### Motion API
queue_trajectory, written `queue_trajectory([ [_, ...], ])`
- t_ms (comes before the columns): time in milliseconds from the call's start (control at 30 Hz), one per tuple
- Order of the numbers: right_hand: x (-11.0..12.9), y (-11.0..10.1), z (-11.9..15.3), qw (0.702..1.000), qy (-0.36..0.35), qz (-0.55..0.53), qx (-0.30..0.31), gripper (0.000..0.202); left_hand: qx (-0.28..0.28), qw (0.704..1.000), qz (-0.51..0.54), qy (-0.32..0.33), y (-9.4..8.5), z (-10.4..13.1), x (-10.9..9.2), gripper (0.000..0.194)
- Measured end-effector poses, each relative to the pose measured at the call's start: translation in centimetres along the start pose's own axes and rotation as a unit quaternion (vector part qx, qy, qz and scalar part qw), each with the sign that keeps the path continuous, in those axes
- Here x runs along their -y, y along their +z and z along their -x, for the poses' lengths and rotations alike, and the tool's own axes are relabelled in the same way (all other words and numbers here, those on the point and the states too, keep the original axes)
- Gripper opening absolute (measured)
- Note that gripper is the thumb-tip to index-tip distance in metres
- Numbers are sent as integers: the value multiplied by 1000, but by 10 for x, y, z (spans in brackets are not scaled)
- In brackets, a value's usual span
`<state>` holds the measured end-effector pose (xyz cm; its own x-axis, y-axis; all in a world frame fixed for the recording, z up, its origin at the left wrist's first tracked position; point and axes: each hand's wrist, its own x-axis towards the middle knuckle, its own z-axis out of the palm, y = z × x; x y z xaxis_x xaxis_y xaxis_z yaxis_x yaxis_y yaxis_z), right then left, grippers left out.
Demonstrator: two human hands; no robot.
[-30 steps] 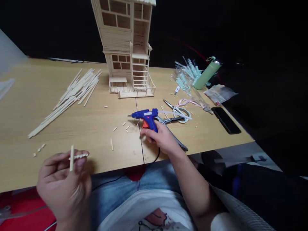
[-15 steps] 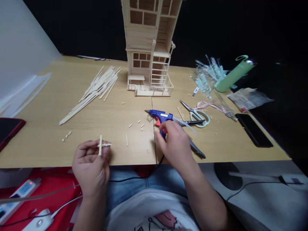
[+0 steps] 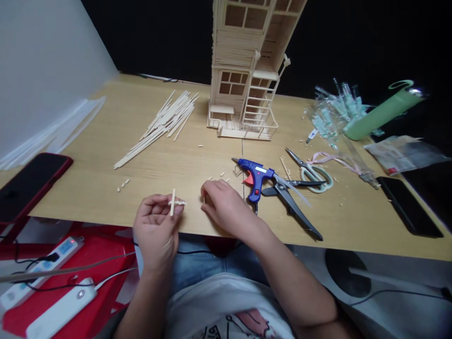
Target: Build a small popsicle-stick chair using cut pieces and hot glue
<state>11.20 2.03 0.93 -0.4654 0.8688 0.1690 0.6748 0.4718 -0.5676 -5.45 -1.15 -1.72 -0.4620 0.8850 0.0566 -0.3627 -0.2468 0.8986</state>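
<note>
Between the thumb and fingers of my left hand is a small wooden piece, an upright stick crossed by a row of short bits. My right hand rests low over the table to the right of it, fingers curled together around what seems a small stick, mostly hidden. A blue glue gun with an orange trigger lies right of my right hand. Black cutters and light-handled scissors lie beyond it. Small cut bits are scattered behind my right hand.
A wooden stick house stands at the back middle, with a pile of sticks to its left. Phones lie at the left and right. A green bottle and plastic wrappers are at the back right.
My right hand has let go of the glue gun and moved left, down to the table near my left hand. The view has shifted left, while my left hand still holds the wooden piece.
</note>
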Motion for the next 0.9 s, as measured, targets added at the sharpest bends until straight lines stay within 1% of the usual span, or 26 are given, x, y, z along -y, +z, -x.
queue_trajectory([
  [67,2,-3,1,999,7,-37,-18,19,0,1000,-5,-2,0,1,0,43],
  [133,7,-8,4,991,19,-123,-52,25,1,1000,-7,-4,1,2,-1,43],
  [233,18,-17,9,953,25,-277,-117,32,10,1000,-5,-9,2,3,-2,45],
  [300,25,-23,13,933,14,-328,-145,34,15,1000,-3,-17,4,5,-3,46],
  [367,30,-26,16,930,1,-331,-158,34,16,999,-3,-28,6,7,-3,48],
  [433,33,-28,17,938,-8,-306,-163,33,18,999,-7,-30,9,8,-3,48],
  [533,33,-28,17,951,-20,-258,-171,33,30,999,-16,-17,12,10,-3,47],
  [600,33,-26,16,954,-28,-240,-176,33,34,999,-19,-6,13,10,-3,45],
  [900,33,-22,17,952,-58,-235,-186,34,39,999,-28,24,12,11,-6,43],
])
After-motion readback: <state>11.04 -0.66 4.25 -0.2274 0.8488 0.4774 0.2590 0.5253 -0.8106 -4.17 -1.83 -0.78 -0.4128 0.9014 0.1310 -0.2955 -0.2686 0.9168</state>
